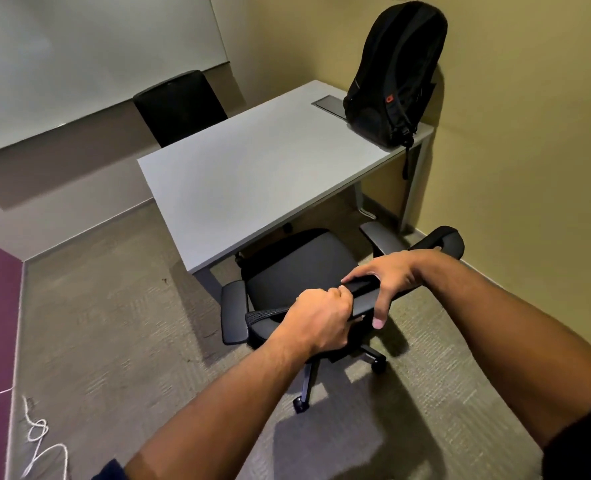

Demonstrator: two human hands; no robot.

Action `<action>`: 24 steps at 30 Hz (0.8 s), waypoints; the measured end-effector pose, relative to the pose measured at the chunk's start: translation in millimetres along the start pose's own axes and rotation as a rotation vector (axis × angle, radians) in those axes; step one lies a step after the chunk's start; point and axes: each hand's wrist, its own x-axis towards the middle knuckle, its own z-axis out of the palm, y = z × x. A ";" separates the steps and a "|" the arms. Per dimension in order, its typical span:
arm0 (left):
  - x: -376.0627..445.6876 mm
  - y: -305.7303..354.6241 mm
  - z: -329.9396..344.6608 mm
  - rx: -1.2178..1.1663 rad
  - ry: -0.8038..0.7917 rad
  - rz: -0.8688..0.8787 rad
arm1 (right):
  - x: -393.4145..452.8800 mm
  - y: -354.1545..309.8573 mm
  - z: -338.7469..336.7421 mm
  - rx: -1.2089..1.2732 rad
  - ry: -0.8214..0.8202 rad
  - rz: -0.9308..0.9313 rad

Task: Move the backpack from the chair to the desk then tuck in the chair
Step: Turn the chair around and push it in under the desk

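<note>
The black backpack (394,74) stands upright on the far right corner of the grey desk (252,174), leaning against the yellow wall. A black office chair (297,268) on wheels faces the desk's near edge, its seat front just under the tabletop. My left hand (318,320) is closed around the top of the chair's backrest. My right hand (384,278) lies over the same top edge a little to the right, fingers wrapped around it. Both arms reach in from the bottom of the view.
A second black chair (179,105) sits tucked at the desk's far side below a whiteboard (89,60). A cable hatch (328,103) is set in the desktop. A white cord (41,441) lies on the carpet at left. Walls close in at right.
</note>
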 end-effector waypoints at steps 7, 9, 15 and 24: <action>44.5 4.7 0.4 -0.027 0.063 -0.019 | -1.3 24.9 -35.6 -0.058 0.014 -0.020; 56.9 2.1 1.5 -0.060 0.096 -0.056 | -1.9 29.6 -45.4 -0.113 0.058 -0.024; 114.0 -13.4 0.5 -0.397 -0.181 -0.263 | -6.7 44.3 -70.1 -0.339 0.255 -0.029; 185.4 -50.3 -0.1 -0.464 -0.414 -0.198 | 10.3 62.3 -106.1 -0.480 0.370 -0.032</action>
